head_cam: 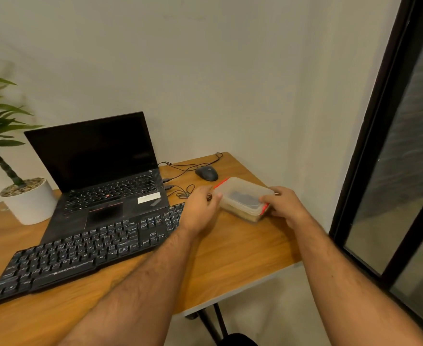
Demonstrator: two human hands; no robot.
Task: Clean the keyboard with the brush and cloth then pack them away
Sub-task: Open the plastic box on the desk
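While both hands sit on the plastic container (243,198), the black keyboard (80,248) lies untouched on the wooden table (230,258). Keyboard long axis runs diagonally: near end at the lower left, far end up and right, ending just behind the left hand (200,211). Its key rows face the person, and its back edge sits against the front of the open laptop (100,171).

Container: translucent, lidded, red latches at its two ends, on the table right of the keyboard and near the right edge. Its long axis runs from upper left to lower right. Something dark shows through the lid; cannot tell what it is. Brush and cloth cannot be made out separately.

Left hand grips the container's left end, thumb and fingers pinched at the rim. Right hand (285,206) clamps the right end, thumb lying on the lid by the red latch. So the hands are apart, with the container between them.

Wired mouse (206,173) sits behind the container, its cable looping toward the laptop. Potted plant (28,198) stands at the far left, beside the laptop.
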